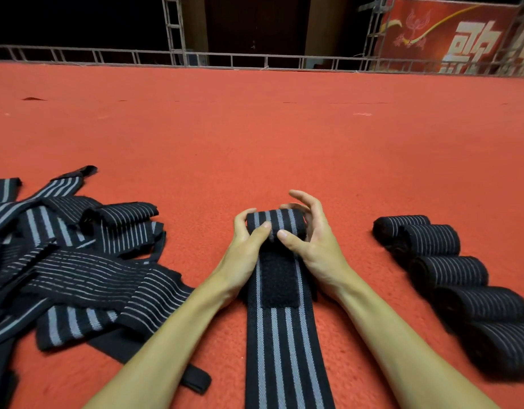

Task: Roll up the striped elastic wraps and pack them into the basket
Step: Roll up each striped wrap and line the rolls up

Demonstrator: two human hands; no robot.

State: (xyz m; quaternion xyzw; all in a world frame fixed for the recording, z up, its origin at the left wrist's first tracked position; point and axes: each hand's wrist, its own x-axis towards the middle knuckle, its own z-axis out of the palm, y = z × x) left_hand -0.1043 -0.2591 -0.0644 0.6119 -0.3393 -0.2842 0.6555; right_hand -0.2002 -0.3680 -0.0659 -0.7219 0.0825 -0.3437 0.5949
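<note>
Down on a red-carpeted floor [254, 137], a person's two hands grasp a partly rolled striped elastic wrap [284, 349]. The left hand [249, 240] and right hand [313, 240] curl round either end of the roll [275, 221], thumbs pressed on its near side, just beyond a black fastening patch [280, 278]. The wrap's loose tail lies flat on the floor, running between the forearms toward the camera. A tangled pile of unrolled wraps [77, 261] lies to the left, and a row of finished rolls [449, 267] sits to the right. A metal truss [175, 31] and a red banner [449, 33] stand at the floor's far edge.
</note>
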